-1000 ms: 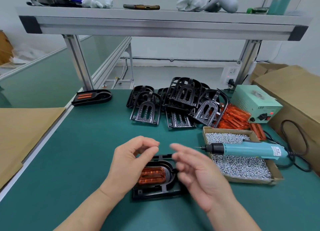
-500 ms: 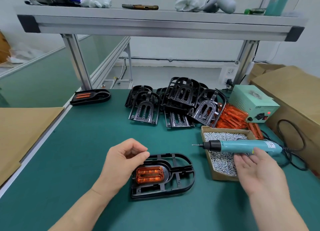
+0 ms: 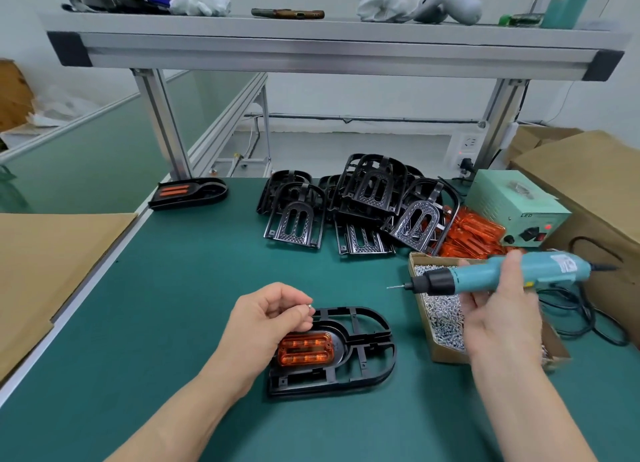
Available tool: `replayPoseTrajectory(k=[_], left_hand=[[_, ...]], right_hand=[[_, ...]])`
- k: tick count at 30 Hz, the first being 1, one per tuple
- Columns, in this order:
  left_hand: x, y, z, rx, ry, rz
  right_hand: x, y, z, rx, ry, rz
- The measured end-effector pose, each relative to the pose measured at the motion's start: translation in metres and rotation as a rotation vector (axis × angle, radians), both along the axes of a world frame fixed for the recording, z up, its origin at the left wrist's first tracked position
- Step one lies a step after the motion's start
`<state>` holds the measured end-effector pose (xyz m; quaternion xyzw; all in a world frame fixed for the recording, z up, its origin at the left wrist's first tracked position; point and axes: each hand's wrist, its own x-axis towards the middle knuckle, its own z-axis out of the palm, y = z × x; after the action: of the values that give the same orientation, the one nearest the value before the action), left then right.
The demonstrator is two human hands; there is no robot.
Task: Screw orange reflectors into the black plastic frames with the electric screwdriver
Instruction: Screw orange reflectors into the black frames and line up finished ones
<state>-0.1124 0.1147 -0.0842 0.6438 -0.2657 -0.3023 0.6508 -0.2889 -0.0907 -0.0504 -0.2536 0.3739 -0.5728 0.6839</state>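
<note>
My right hand [image 3: 498,309] grips the electric screwdriver [image 3: 498,276] above the screw box [image 3: 446,352], my left fingers [image 3: 294,314] pinch a screw [image 3: 310,306] over the black frame [image 3: 367,354] holding the orange reflector [image 3: 305,349] on the tabletop [image 3: 173,305].

text: "LED" | on: green power box [image 3: 512,201] front

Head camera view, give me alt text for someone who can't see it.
A person's right hand holds a teal electric screwdriver above a box of screws, while the left hand pinches a small screw by a black frame with an orange reflector seated in it, on a green workbench.
</note>
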Motion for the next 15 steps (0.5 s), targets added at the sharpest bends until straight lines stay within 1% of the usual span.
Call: replayPoseTrajectory(k=[2,5,9,13,15], left_hand=[[-0.001,-0.001,0.000,0.003,0.004,-0.004],[-0.003,-0.003,-0.002,0.023,-0.009,-0.031],[-0.007,-0.003,-0.004,0.053,-0.037,-0.062],[-0.011,-0.003,-0.005,0.053,-0.026,-0.071],[-0.012,-0.004,-0.006,0.056,-0.026,-0.080]], right_hand=[[0.011,0.003,0.011,-0.028,-0.049,-0.034],[0.027,0.007,0.021,-0.025,-0.155,0.007],[0.047,0.014,0.027,-0.015,-0.178,0.097],[0.069,0.026,0.032,-0.016,-0.263,0.117],[0.078,0.032,0.032,-0.039,-0.235,0.140]])
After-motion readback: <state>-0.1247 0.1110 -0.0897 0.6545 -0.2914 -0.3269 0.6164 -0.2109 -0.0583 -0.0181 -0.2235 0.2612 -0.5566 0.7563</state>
